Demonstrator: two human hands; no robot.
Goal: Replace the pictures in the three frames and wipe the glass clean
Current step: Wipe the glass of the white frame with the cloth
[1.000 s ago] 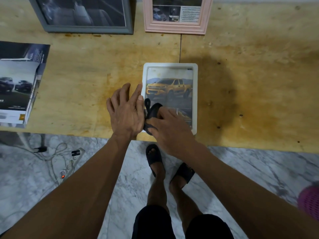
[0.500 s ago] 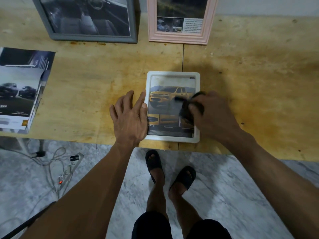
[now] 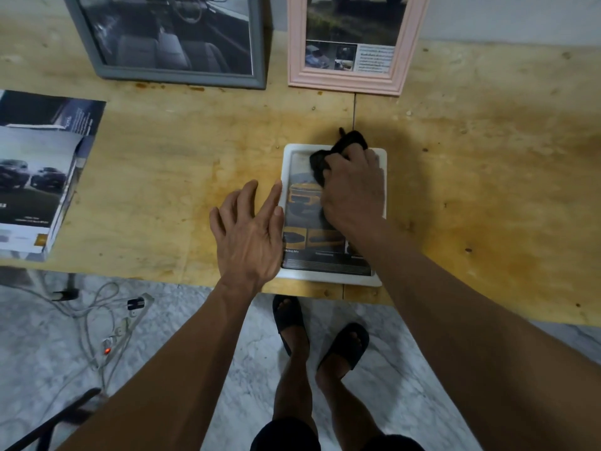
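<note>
A white picture frame point(image 3: 328, 278) lies flat near the table's front edge, holding a picture of a yellow truck. My right hand point(image 3: 353, 190) grips a bunched black cloth point(image 3: 338, 149) and presses it on the glass at the frame's far end. My left hand point(image 3: 248, 232) rests flat on the wood with fingers spread, its index finger and thumb against the frame's left edge. A grey frame point(image 3: 182, 76) and a pink frame point(image 3: 344, 81) lean upright against the wall at the back, each with a car picture inside.
A stack of car brochures point(image 3: 35, 177) lies at the table's left edge. The wooden table point(image 3: 487, 177) is stained plywood. Below on the marble floor lie a power strip and cables point(image 3: 120, 330). My sandalled feet point(image 3: 322, 333) stand under the front edge.
My right hand has carried the cloth from the frame's near left corner, across the glass, up to its far end. My left hand has stayed at the frame's left edge.
</note>
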